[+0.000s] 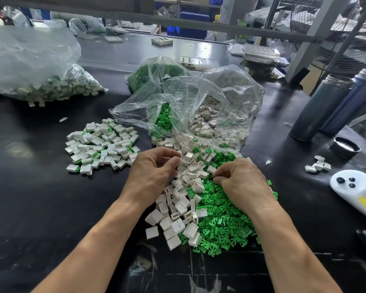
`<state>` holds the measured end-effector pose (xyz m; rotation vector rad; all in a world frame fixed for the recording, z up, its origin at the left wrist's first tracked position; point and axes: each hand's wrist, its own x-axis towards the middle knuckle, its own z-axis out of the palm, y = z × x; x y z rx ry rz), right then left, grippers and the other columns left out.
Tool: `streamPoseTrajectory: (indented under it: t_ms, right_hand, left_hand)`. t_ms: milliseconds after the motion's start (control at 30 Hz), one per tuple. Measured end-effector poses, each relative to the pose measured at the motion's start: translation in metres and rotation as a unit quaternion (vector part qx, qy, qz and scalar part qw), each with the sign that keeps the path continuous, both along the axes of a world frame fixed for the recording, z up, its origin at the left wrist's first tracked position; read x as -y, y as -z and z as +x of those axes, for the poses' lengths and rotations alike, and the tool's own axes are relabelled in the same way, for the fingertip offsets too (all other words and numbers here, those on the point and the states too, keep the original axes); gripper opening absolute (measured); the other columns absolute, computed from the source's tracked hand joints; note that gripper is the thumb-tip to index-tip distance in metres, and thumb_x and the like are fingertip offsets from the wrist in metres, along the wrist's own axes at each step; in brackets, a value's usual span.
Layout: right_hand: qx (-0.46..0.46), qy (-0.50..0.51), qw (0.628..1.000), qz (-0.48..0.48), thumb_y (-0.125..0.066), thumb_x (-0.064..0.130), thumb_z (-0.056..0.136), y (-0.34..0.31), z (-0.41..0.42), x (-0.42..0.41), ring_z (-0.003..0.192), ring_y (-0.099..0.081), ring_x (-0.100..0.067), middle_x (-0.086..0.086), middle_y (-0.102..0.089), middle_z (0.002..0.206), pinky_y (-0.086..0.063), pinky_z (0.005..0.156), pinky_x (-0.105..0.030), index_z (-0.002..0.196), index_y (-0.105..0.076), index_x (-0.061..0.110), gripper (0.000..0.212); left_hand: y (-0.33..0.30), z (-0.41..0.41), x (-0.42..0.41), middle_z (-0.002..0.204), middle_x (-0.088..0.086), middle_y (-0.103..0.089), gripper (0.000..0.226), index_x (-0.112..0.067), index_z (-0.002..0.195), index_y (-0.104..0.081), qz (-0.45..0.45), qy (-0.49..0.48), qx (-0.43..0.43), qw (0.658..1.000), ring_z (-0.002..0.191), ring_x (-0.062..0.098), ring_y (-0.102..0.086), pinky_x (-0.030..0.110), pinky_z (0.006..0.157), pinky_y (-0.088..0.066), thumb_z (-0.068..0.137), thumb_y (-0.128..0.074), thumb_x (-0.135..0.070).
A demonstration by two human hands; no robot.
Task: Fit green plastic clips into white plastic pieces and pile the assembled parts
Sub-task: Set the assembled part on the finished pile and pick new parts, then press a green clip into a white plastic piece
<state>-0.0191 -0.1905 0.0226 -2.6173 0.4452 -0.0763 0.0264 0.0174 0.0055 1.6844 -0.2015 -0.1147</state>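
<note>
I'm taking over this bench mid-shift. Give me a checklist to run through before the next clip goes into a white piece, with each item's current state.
1. Loose white pieces within reach, between the hands: ok.
2. Green clips within reach, under and beside the right hand: ok.
3. Left hand has a white piece in its grip: cannot tell; fingers curl at the heap's edge and hide their tips.
4. Right hand has a clip in its grip: cannot tell; fingertips are buried among the parts.
5. Finished pile sits apart from the loose stock, left of it: ok.
6. Supply bags open and spilling towards the hands: ok.
</note>
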Motion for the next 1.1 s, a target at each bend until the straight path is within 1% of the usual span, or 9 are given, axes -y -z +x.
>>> streamPoseTrajectory:
  t_ms: [100,267,333,400,533,633,733,900,1100]
  right_hand:
    - [-0.001,-0.001,1.0,-0.006,-0.078,0.038,0.091,0.0,0.001,0.0,0.11,-0.057,-0.018,0.01,-0.062,0.103,-0.05,0.1,-0.037,0.088,-0.078,0.039,0.002]
    - [-0.001,-0.02,1.0,-0.023,-0.072,0.035,0.095,0.001,0.0,0.0,0.103,-0.056,-0.016,0.015,-0.056,0.093,-0.05,0.094,-0.037,0.086,-0.074,0.03,0.01]
    - [0.007,-0.024,0.999,-0.024,-0.069,0.036,0.097,0.0,-0.001,0.0,0.094,-0.054,-0.012,0.016,-0.053,0.091,-0.045,0.085,-0.032,0.087,-0.072,0.029,0.012]
    - [0.028,-0.017,0.999,0.0,-0.069,0.036,0.097,0.0,-0.002,0.001,0.079,-0.051,-0.002,0.017,-0.051,0.085,-0.04,0.071,-0.025,0.086,-0.069,0.029,0.012]
    - [0.115,0.014,0.987,0.111,-0.07,0.035,0.096,0.0,-0.003,-0.001,0.069,-0.059,0.003,0.015,-0.064,0.079,-0.038,0.052,-0.012,0.085,-0.067,0.029,0.013]
    - [0.168,0.017,0.95,0.263,-0.073,0.027,0.096,0.002,-0.002,-0.005,0.065,-0.062,0.01,0.012,-0.071,0.078,-0.044,0.053,-0.005,0.09,-0.072,0.027,0.006]
    - [0.164,-0.003,0.913,0.374,-0.074,0.02,0.097,0.003,-0.004,-0.011,0.056,-0.06,0.004,0.012,-0.073,0.076,-0.047,0.053,-0.012,0.099,-0.077,0.028,0.009]
    - [0.164,-0.038,0.856,0.489,-0.073,0.007,0.094,0.002,-0.005,-0.019,0.065,-0.066,-0.016,-0.003,-0.076,0.078,-0.056,0.059,-0.024,0.098,-0.082,0.019,0.016]
    - [0.178,-0.038,0.789,0.587,-0.079,0.012,0.082,0.002,-0.003,-0.022,0.071,-0.073,-0.018,-0.008,-0.077,0.083,-0.059,0.058,-0.025,0.089,-0.083,0.014,0.009]
  left_hand:
    - [-0.001,-0.001,0.0,0.092,0.006,-0.075,0.01,-0.023,0.102,-0.076,-0.021,0.006,-0.003,1.0,0.074,0.014,-0.071,0.019,0.062,-0.055,0.094,-0.072,-0.02]
    - [-0.004,-0.002,0.0,0.082,0.007,-0.072,0.012,-0.022,0.103,-0.075,-0.01,0.002,0.015,1.0,0.058,0.008,-0.058,0.026,0.058,-0.056,0.093,-0.072,-0.028]
    - [-0.005,-0.003,0.0,0.074,0.001,-0.07,0.017,-0.022,0.1,-0.076,-0.012,0.003,0.012,1.0,0.056,0.008,-0.056,0.03,0.058,-0.056,0.089,-0.074,-0.035]
    - [-0.006,-0.003,0.0,0.072,0.004,-0.069,0.022,-0.02,0.097,-0.076,-0.024,0.014,0.004,1.0,0.057,0.011,-0.056,0.029,0.056,-0.053,0.085,-0.076,-0.038]
    - [-0.006,-0.005,0.001,0.075,0.003,-0.074,0.034,-0.015,0.092,-0.075,-0.047,0.024,-0.013,0.999,0.062,0.016,-0.063,0.023,0.055,-0.053,0.074,-0.081,-0.043]
    - [-0.008,-0.004,0.003,0.079,0.005,-0.077,0.037,-0.014,0.09,-0.073,-0.037,0.029,-0.016,0.999,0.068,0.018,-0.073,0.022,0.058,-0.058,0.068,-0.085,-0.042]
    - [-0.01,-0.005,0.004,0.075,0.008,-0.074,0.039,-0.01,0.09,-0.072,-0.064,0.048,-0.014,0.997,0.059,0.021,-0.067,0.025,0.053,-0.056,0.065,-0.088,-0.035]
    - [-0.009,-0.007,0.007,0.07,0.008,-0.069,0.027,-0.008,0.091,-0.075,-0.1,0.057,-0.01,0.993,0.055,0.017,-0.057,0.024,0.051,-0.05,0.071,-0.086,-0.022]
    - [-0.004,-0.006,0.011,0.084,0.01,-0.074,0.017,-0.01,0.103,-0.079,-0.131,0.076,-0.008,0.989,0.067,0.019,-0.062,0.027,0.063,-0.06,0.09,-0.072,-0.002]
